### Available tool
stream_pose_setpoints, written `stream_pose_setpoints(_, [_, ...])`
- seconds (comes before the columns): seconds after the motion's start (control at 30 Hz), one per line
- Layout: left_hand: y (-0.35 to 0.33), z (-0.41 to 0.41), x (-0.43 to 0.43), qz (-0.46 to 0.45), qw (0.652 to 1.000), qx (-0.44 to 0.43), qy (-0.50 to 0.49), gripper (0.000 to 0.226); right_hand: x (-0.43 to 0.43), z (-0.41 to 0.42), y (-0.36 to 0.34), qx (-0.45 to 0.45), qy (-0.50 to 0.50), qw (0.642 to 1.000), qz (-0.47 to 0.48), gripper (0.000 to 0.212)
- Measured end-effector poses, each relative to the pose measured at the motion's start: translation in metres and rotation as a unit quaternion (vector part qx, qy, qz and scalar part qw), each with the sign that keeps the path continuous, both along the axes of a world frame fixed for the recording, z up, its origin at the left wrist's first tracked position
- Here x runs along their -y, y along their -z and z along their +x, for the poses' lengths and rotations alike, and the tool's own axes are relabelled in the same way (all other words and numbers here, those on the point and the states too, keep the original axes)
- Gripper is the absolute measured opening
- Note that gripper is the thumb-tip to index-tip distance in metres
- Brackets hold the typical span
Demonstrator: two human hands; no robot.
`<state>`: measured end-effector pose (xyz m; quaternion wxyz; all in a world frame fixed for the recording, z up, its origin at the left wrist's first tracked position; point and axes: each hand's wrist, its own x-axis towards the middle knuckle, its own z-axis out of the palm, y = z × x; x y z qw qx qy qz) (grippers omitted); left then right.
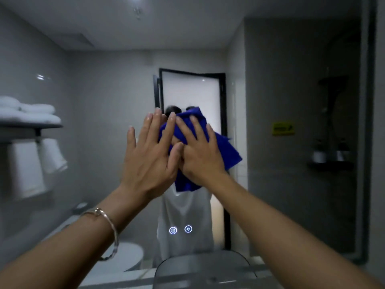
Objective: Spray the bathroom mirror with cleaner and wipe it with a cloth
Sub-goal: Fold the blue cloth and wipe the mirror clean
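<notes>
- Mirror (pixel 270 101) fills nearly the whole head view, its dark right edge running down the far right of the frame; two small lit round icons (pixel 180 229) glow low on the glass near the centre.
- Blue cloth (pixel 220 149) is pressed flat against the glass at mid-height, bunched under the right hand (pixel 200 155), whose spread fingers lie on top of it and pin it to the surface rather than closing around it.
- Left hand (pixel 150 157) is open and flat, fingers straight and pointing up, holding nothing; its thumb touches the right hand and its fingertips overlap the cloth's left edge.
- A thin metal bracelet (pixel 104 230) circles the left wrist.
- No container shows clearly; a dark shelf in the reflection at right carries two small pale items (pixel 329 155), too blurred to name.
- Reflected at left, a rack holds folded white towels (pixel 29 113), with more hanging below it.
- A black-framed door (pixel 191 97) with a bright frosted panel stands behind the reflected person in pale clothing, who is largely hidden by the hands and cloth.
- A yellow sticker (pixel 283 128) shows on the reflected right wall.
- Wide stretches of bare glass lie to both sides of and above the hands; a rounded grey basin edge (pixel 204 265) sits at the bottom.
</notes>
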<state>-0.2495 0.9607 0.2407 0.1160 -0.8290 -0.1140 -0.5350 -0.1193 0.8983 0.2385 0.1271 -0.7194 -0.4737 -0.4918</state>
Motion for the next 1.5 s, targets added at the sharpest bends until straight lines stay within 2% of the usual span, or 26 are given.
stream_pose_setpoints(0.13, [0.002, -0.026, -0.022, -0.036, 0.999, -0.016, -0.035, 0.065, 0.005, 0.001, -0.029, -0.019, -0.009, 0.998, 0.066, 0.060])
stream_pose_setpoints(0.23, [0.018, -0.038, -0.033, -0.040, 0.998, -0.035, -0.031, 0.062, -0.017, -0.018, 0.000, -0.087, 0.013, 0.987, 0.138, 0.064])
stream_pose_setpoints(0.3, [0.023, -0.043, -0.043, -0.049, 0.998, -0.030, -0.015, 0.060, -0.035, -0.034, 0.026, -0.082, 0.037, 0.985, 0.150, 0.071])
stream_pose_setpoints(0.37, [0.029, -0.046, -0.052, -0.065, 0.998, -0.012, 0.001, 0.059, -0.048, -0.045, 0.051, -0.035, 0.050, 0.990, 0.126, 0.074])
stream_pose_setpoints(0.43, [0.041, -0.046, -0.061, -0.081, 0.997, -0.007, 0.013, 0.059, -0.056, -0.052, 0.068, 0.003, 0.061, 0.995, 0.079, 0.067])
stream_pose_setpoints(0.57, [0.071, -0.046, -0.070, -0.080, 0.996, -0.022, 0.016, 0.060, -0.055, -0.057, 0.074, 0.005, 0.065, 0.997, 0.037, 0.059])
stream_pose_setpoints(0.73, [0.071, -0.041, -0.067, -0.090, 0.996, -0.009, 0.019, 0.060, -0.052, -0.054, 0.072, 0.032, 0.065, 0.997, 0.030, 0.058])
stream_pose_setpoints(0.87, [0.052, -0.020, -0.039, -0.079, 0.997, -0.006, 0.014, 0.061, -0.035, -0.036, 0.054, 0.083, 0.034, 0.995, -0.043, 0.058])
stream_pose_setpoints(0.97, [0.032, 0.006, -0.005, -0.067, 0.998, -0.001, 0.017, 0.062, -0.001, -0.001, 0.009, 0.143, 0.007, 0.984, -0.106, 0.060])
stream_pose_setpoints(1.03, [0.016, 0.025, 0.018, -0.048, 0.999, 0.006, 0.016, 0.062, 0.034, 0.028, -0.037, 0.110, 0.000, 0.992, -0.057, 0.058])
stream_pose_setpoints(1.17, [-0.013, 0.061, 0.059, -0.013, 1.000, 0.024, -0.014, 0.061, 0.118, 0.099, -0.122, -0.028, 0.025, 0.993, 0.110, 0.057])
stream_pose_setpoints(1.23, [-0.016, 0.073, 0.076, -0.015, 0.999, 0.034, -0.020, 0.062, 0.137, 0.119, -0.131, -0.071, 0.011, 0.982, 0.176, 0.056])
stream_pose_setpoints(1.3, [-0.012, 0.079, 0.088, -0.025, 0.999, 0.038, -0.015, 0.062, 0.123, 0.118, -0.105, -0.081, -0.006, 0.975, 0.206, 0.056])
stream_pose_setpoints(1.37, [-0.004, 0.083, 0.096, -0.041, 0.998, 0.038, -0.014, 0.060, 0.107, 0.101, -0.044, -0.016, -0.036, 0.984, 0.171, 0.059])
stream_pose_setpoints(1.43, [0.002, 0.088, 0.102, -0.063, 0.997, 0.029, -0.014, 0.061, 0.101, 0.090, 0.026, 0.099, -0.075, 0.991, 0.046, 0.063])
stream_pose_setpoints(1.5, [0.008, 0.094, 0.112, -0.058, 0.998, 0.011, -0.012, 0.061, 0.109, 0.100, 0.042, 0.163, -0.097, 0.978, -0.084, 0.056])
